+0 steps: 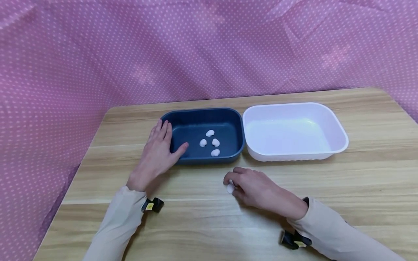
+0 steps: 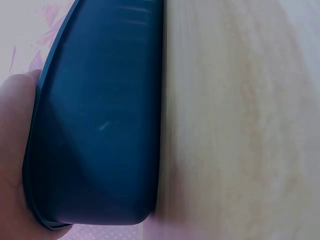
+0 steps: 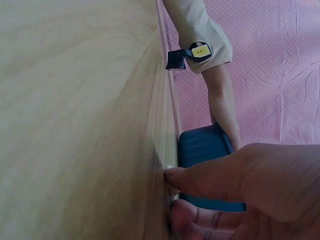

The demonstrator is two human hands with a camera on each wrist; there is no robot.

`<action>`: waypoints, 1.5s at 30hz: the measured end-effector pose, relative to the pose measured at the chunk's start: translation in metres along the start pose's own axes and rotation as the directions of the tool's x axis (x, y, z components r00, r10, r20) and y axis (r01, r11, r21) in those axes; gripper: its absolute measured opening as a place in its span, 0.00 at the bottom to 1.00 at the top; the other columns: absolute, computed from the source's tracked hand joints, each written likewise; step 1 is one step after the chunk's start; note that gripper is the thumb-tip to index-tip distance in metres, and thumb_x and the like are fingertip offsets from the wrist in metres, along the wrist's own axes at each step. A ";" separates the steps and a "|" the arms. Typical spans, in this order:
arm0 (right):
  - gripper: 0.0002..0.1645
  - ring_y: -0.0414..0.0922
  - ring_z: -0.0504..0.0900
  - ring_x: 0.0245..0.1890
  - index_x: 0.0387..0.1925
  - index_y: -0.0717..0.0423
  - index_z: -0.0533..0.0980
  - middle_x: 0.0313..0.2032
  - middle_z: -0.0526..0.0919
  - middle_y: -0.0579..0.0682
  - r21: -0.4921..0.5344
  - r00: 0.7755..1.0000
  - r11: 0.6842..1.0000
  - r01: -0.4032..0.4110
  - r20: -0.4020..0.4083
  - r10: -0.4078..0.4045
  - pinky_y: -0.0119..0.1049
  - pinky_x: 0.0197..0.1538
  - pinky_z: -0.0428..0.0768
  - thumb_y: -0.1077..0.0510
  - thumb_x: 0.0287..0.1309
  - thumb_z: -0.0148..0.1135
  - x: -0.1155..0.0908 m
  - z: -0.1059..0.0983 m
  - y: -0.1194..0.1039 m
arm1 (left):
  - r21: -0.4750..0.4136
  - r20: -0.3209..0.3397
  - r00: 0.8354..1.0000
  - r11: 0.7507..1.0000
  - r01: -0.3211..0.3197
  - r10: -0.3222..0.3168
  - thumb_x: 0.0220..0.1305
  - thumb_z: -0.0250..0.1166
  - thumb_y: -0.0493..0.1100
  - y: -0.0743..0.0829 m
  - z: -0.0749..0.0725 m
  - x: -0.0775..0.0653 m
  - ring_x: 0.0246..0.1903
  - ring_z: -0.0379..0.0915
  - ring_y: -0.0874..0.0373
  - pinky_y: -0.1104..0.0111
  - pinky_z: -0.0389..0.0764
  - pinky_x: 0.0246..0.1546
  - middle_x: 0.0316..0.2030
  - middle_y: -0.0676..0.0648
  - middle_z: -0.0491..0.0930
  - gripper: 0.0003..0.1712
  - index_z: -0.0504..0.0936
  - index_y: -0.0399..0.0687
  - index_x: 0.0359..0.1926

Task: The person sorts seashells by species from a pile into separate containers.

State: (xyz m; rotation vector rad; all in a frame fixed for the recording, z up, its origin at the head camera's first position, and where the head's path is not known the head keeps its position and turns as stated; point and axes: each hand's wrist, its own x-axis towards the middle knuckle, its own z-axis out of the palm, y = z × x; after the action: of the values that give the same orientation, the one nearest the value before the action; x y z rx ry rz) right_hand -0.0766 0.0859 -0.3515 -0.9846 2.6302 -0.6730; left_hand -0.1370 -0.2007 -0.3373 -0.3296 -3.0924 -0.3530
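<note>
A dark blue tray (image 1: 186, 160) stands on the table with several small white seashells (image 1: 215, 153) on its floor. My left hand (image 1: 156, 154) rests over its left end, fingers stretched along the rim and thumb over the front edge. The tray's outer wall (image 2: 100, 115) fills much of the left wrist view. In front of the tray, my right hand (image 1: 254, 188) pinches another white seashell (image 1: 230, 187) at the table surface, between thumb and curled fingers. The right wrist view shows only a sliver of that shell behind the thumb (image 3: 200, 177).
A white tray (image 1: 295, 158) stands right beside the blue one, their rims almost touching. Both sit on a wood-grain table (image 1: 196, 224). A pink dotted cloth (image 1: 209, 50) hangs behind the table's back edge.
</note>
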 end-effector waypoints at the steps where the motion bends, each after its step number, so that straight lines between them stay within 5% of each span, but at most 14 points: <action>1: 0.14 0.39 0.73 0.30 0.43 0.50 0.80 0.34 0.77 0.43 0.008 1.000 1.000 -0.009 0.004 0.009 0.33 0.34 0.75 0.64 0.53 0.68 0.000 0.000 0.000 | 0.000 0.001 1.000 1.000 0.000 0.000 0.66 0.43 0.73 0.000 0.000 0.000 0.74 0.27 0.45 0.53 0.35 0.72 0.74 0.35 0.42 0.55 0.46 0.33 0.74; 7: 0.14 0.39 0.73 0.31 0.43 0.52 0.80 0.35 0.77 0.43 0.034 0.999 0.998 -0.044 0.032 0.043 0.33 0.35 0.76 0.63 0.53 0.70 0.001 -0.003 0.000 | 0.002 0.003 1.000 1.000 0.002 -0.002 0.66 0.43 0.73 0.000 -0.001 0.000 0.74 0.27 0.46 0.53 0.35 0.72 0.75 0.36 0.42 0.55 0.46 0.33 0.74; 45: 0.10 0.37 0.72 0.29 0.40 0.53 0.79 0.31 0.76 0.40 0.050 0.999 0.998 0.048 0.011 -0.049 0.30 0.33 0.74 0.57 0.56 0.69 0.003 -0.002 0.003 | 0.030 0.006 1.000 1.000 -0.006 0.006 0.66 0.41 0.74 0.000 -0.001 0.000 0.74 0.27 0.45 0.53 0.36 0.72 0.75 0.36 0.41 0.55 0.45 0.32 0.74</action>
State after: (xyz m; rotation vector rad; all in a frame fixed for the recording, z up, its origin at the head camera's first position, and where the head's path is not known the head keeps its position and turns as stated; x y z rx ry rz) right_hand -0.0808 0.0862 -0.3516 -1.0376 2.5742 -0.7369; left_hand -0.1373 -0.2007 -0.3365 -0.3402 -3.0984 -0.3060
